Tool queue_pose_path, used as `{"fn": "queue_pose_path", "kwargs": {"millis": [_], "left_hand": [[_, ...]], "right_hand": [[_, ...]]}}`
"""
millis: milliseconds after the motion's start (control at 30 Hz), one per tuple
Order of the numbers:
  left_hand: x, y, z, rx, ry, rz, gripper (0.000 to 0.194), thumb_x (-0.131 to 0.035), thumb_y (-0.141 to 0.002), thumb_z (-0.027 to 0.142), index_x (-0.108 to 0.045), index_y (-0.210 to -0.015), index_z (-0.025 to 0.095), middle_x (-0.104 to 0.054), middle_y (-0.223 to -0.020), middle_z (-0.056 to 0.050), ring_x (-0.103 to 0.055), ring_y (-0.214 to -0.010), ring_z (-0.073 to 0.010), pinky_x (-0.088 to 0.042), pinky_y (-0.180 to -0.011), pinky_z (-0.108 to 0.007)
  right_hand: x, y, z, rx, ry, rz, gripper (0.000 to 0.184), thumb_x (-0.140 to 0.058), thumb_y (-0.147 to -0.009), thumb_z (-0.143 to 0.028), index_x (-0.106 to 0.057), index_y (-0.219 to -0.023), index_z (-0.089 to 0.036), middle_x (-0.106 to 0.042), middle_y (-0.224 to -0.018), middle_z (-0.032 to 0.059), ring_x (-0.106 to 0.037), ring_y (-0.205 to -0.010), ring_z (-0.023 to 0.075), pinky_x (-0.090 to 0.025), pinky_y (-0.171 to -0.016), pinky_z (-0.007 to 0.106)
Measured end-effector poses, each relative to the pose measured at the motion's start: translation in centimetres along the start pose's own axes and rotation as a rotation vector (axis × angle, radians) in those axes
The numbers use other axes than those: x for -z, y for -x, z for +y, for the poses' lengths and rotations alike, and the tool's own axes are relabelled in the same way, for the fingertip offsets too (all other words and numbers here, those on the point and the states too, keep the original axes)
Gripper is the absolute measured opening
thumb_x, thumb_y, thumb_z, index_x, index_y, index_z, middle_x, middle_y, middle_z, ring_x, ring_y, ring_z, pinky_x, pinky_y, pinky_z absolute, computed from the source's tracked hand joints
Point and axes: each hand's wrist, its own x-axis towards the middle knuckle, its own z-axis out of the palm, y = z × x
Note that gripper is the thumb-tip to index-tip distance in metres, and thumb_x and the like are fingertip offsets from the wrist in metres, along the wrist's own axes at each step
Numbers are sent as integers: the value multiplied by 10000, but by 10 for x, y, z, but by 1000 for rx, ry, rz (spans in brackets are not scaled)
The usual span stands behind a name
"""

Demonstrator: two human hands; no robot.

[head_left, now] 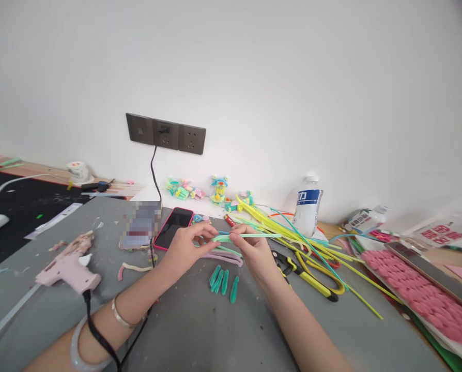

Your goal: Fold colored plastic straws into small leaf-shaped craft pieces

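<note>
On the grey desk's left side, one pink glue gun (68, 271) lies on its side, its black cord running down toward the front edge. Two bangles (119, 312) circle the left forearm. Next comes one dark-screened phone (174, 227) with a pink edge, its long axis slanting away toward the wall. Just beside it, the left grip (209, 238) pinches the left part of a light green pipe cleaner (224, 238) between thumb and fingers. This single stem is raised above the desk's middle, its long axis running nearly level from left to right, its free tip pointing right. Behind it, one blue-and-yellow pipe-cleaner figure (218, 190) stands near the wall. Below the stem lie four short teal pieces (225, 282), roughly upright in view. The right grip (236, 237) has thumb and fingers closed around the stem farther along. Beyond that, one white bottle (307, 206) with a blue band stands behind one pair of yellow-and-black pliers (316, 283). Yellow pipe cleaners (270, 219), too overlapped to count, fan rightward toward one chunky pink knitted piece (420, 294).
</note>
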Motion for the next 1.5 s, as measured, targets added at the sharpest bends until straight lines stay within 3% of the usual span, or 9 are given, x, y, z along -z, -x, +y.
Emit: {"fn": "queue_pose_path", "kwargs": {"millis": [367, 700, 900, 1167, 1500], "left_hand": [[-1, 2, -2, -85, -55, 59, 132, -697, -811, 325, -695, -860, 203, -735, -806, -32, -673, -719, -169, -528, -629, -246], [-1, 3, -3, -128, -26, 78, 148, -676, -825, 338, -719, -807, 197, -741, -775, -46, -666, -703, -178, -547, -639, -267], [0, 1, -6, -104, 51, 115, 108, -659, -835, 289, -699, -797, 196, -721, -795, -43, -665, -749, -181, -544, -644, -252], [1, 3, -6, -111, 98, 97, 95, -634, -856, 268, -672, -811, 193, -688, -801, -40, -658, -760, -178, -546, -652, -252], [2, 2, -3, -295, 13, 96, 97, -610, -881, 211, -670, -807, 198, -682, -769, -34, -627, -718, -152, -506, -649, -245]], "right_hand": [[-7, 5, -6, 104, 144, 53, 250, -722, -745, -373, -549, -656, -215, -526, -734, 1, -498, -752, 183, -395, -674, 287], [-8, 7, -10, 125, 218, 8, 204, -696, -782, -344, -571, -686, -214, -559, -740, 4, -526, -767, 187, -420, -739, 309], [-4, 6, -16, 86, 207, 4, 208, -663, -825, -417, -622, -782, -218, -597, -760, 11, -547, -722, 178, -427, -654, 288], [-1, 4, -13, 23, 101, 3, 226, -736, -775, -430, -672, -814, -216, -691, -763, 22, -650, -766, 207, -498, -726, 335], [-5, 6, -14, -28, 10, -21, 238, -742, -775, -441, -671, -799, -215, -736, -706, 23, -696, -721, 212, -544, -769, 364]]}}
